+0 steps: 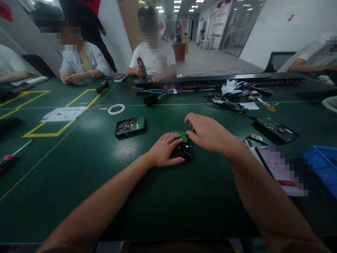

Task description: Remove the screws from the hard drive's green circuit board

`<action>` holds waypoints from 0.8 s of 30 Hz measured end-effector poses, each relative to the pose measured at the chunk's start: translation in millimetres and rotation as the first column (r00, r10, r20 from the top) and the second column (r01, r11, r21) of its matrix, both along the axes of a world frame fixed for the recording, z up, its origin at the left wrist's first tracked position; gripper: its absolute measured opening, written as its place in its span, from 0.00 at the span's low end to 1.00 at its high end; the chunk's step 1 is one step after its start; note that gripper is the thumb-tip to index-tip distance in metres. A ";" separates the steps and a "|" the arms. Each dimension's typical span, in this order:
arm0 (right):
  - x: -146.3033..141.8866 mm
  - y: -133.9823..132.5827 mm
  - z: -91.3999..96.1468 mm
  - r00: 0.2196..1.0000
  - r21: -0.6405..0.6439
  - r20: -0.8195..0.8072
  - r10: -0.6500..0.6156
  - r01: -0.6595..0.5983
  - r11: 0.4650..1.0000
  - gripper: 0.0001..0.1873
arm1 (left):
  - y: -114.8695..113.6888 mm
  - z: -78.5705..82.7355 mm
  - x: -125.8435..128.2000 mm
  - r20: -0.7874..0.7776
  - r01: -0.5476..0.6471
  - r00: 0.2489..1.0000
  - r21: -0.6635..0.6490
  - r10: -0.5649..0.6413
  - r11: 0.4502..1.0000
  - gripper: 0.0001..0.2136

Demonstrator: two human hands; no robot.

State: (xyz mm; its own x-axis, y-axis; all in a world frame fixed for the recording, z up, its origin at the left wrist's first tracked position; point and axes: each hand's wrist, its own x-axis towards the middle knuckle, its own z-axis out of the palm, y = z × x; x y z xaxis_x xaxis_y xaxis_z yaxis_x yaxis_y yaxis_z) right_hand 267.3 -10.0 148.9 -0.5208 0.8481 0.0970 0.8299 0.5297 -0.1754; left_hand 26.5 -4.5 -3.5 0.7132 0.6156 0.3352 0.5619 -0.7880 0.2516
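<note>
A black hard drive [184, 149] with a green circuit board facing up lies on the green table [168, 196] in front of me. My left hand [164, 151] rests on its left side, fingers laid over it and holding it down. My right hand [207, 131] hovers over its far right corner, fingers closed round a small tool with a yellow and black handle that barely shows. A second hard drive [130, 126] lies to the left, and a third [276, 128] to the right.
A roll of white tape [116, 109], cables [168, 92], white gloves [233, 87], a phone [279, 168] and a blue bin [325, 167] lie around. A red-handled screwdriver [12, 156] sits far left. Other people sit across the table; one holds a power screwdriver [142, 67].
</note>
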 end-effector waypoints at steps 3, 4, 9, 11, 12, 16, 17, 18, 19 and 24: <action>-0.4 1.8 -2.0 0.997 0.026 -0.007 -0.079 0.079 0.997 0.15 | -0.1 0.1 0.2 -0.007 -0.006 1.000 -0.002 0.006 1.000 0.40; 0.2 2.8 -2.7 0.997 0.030 -0.009 -0.077 0.077 0.997 0.14 | -0.3 0.2 0.3 -0.006 -0.009 1.000 -0.004 0.009 1.000 0.40; 4.1 5.1 -2.6 0.989 -0.009 -0.077 0.123 -0.124 0.992 0.15 | -1.1 0.4 0.4 0.005 -0.008 1.000 -0.008 0.008 1.000 0.39; 4.1 4.1 -1.5 0.984 -0.022 -0.076 0.161 -0.163 0.986 0.15 | -1.1 0.2 0.3 0.006 -0.007 1.000 -0.003 0.007 1.000 0.39; 3.8 3.6 -1.1 0.985 -0.021 -0.066 0.158 -0.160 0.987 0.14 | -1.1 0.0 0.3 0.007 -0.007 1.000 0.000 0.007 1.000 0.40; 1.8 3.8 -1.8 0.997 0.003 -0.042 0.068 -0.067 0.998 0.14 | -0.9 -0.2 0.6 0.012 -0.003 1.000 0.002 0.003 1.000 0.40; 1.4 4.3 -2.2 0.998 0.009 -0.041 0.041 -0.041 0.999 0.15 | -0.8 -0.1 0.6 0.014 -0.003 1.000 0.003 0.003 1.000 0.39; 0.8 4.8 -2.5 0.999 0.014 -0.040 0.017 -0.016 1.000 0.15 | -0.7 0.1 0.7 0.014 -0.003 1.000 0.003 0.003 1.000 0.39; 0.2 5.2 -2.7 0.999 0.019 -0.037 -0.008 0.009 1.000 0.15 | -0.6 0.4 0.7 0.012 -0.004 1.000 0.004 0.004 1.000 0.39; -3.3 5.5 -0.8 0.991 0.048 0.006 -0.130 0.130 0.990 0.16 | -0.7 1.1 0.4 -0.005 -0.002 1.000 0.009 0.003 1.000 0.39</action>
State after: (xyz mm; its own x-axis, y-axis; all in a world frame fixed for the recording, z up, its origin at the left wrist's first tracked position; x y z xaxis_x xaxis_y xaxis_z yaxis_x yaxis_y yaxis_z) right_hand 263.9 -4.5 148.1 -0.4072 0.9033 0.1349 0.8938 0.4245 -0.1445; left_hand 26.8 -5.2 -2.5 0.7133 0.6143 0.3375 0.5650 -0.7889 0.2418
